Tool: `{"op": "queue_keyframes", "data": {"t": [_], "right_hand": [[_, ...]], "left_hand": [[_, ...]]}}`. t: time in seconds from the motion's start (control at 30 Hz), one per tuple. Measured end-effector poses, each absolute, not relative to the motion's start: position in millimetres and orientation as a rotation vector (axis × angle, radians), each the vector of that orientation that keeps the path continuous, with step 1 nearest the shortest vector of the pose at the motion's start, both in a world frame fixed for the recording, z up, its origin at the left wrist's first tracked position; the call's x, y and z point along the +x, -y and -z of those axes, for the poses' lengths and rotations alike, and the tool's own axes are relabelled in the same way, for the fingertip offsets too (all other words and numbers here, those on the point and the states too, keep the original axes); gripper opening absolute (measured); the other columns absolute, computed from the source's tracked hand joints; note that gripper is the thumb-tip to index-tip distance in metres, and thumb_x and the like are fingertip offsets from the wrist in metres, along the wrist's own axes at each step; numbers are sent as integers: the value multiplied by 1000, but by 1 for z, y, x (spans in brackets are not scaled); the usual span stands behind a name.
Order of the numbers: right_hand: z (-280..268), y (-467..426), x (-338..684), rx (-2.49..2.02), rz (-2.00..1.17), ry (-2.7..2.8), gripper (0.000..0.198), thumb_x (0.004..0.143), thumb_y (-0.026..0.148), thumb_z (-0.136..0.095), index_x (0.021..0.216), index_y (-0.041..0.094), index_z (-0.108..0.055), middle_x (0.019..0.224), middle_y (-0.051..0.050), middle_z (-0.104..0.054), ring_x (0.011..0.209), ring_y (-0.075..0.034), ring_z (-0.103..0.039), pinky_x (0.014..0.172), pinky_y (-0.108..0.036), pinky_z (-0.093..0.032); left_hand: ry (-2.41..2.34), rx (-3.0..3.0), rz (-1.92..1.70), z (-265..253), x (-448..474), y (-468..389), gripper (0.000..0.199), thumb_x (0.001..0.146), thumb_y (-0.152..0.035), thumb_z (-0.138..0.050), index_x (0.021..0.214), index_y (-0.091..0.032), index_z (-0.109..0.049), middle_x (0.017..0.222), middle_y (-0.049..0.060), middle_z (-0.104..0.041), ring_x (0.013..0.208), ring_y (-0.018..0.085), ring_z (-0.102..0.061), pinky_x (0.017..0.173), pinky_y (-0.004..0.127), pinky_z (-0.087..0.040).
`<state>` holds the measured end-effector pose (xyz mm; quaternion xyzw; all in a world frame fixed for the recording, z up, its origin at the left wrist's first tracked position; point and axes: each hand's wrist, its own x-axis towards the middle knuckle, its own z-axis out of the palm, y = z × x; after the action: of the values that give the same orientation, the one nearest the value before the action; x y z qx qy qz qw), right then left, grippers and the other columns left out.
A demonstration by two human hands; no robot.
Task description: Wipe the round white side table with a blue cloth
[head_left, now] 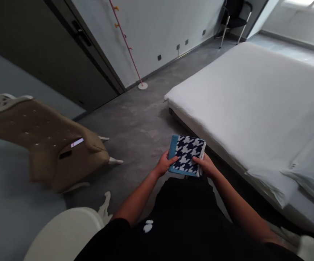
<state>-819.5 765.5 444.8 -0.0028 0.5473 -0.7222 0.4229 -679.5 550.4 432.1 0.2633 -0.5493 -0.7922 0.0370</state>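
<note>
While I hold the folded cloth (187,155) level at mid-body, my left hand (164,164) is closed on its 9 o'clock edge and my right hand (205,165) on its 3 o'clock edge; both thumbs press the upper face, fingers mostly hidden beneath. From the cloth, the near edge of the bed (244,94) runs from 11 to 4 o'clock. Grey floor (135,123) gives a passage at 10 to 11 o'clock, bounded by the tan sofa (48,130) at 9. The round table (67,232) stands at 8. Cloth: nearly square, navy-and-pale houndstooth, blue border at 9 and 6 o'clock.
</note>
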Motion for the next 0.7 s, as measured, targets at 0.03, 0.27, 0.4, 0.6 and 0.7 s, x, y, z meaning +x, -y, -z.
{"op": "queue_keyframes", "data": {"t": [0.03, 0.27, 0.4, 0.6, 0.7], "right_hand": [[-443, -751, -830, -3, 1794, -1382, 75, 63, 52, -110, 122, 22, -75, 115, -11, -88, 101, -35, -86, 98, -53, -72], [-406, -653, -932, 19, 1633, -1202, 67, 78, 66, -100, 120, 21, -73, 107, -12, -88, 98, -37, -88, 95, -53, -74], [-397, -577, -1009, 51, 1593, -1126, 56, 92, 62, -89, 126, 22, -71, 108, -14, -88, 109, -39, -87, 99, -54, -73], [-402, -437, -1119, -41, 1462, -1100, 50, 98, 59, -83, 124, 19, -70, 105, -16, -87, 106, -36, -87, 102, -54, -71], [-386, -360, -1173, -199, 1445, -1240, 51, 92, 55, -88, 124, 20, -71, 108, -13, -87, 105, -34, -86, 105, -52, -70]], "left_hand": [[1686, 840, 2397, -428, -684, -539, 85, 74, -64, -101, 136, -16, -70, 125, 14, -81, 110, 28, -79, 101, 41, -63], [1810, 937, 2232, -392, -755, -448, 88, 74, -78, -96, 131, -15, -70, 127, 15, -82, 113, 29, -77, 106, 44, -61], [1840, 1014, 2116, -389, -824, -386, 89, 75, -85, -90, 127, -16, -69, 128, 16, -81, 115, 30, -76, 106, 43, -60], [1751, 1339, 2015, -378, -879, -281, 103, 75, -100, -72, 136, -17, -64, 91, 6, -77, 71, 20, -71, 66, 31, -54], [1672, 1749, 1808, -354, -861, -230, 92, 84, -97, -61, 134, -20, -63, 81, 1, -70, 58, 16, -64, 56, 26, -43]]}}
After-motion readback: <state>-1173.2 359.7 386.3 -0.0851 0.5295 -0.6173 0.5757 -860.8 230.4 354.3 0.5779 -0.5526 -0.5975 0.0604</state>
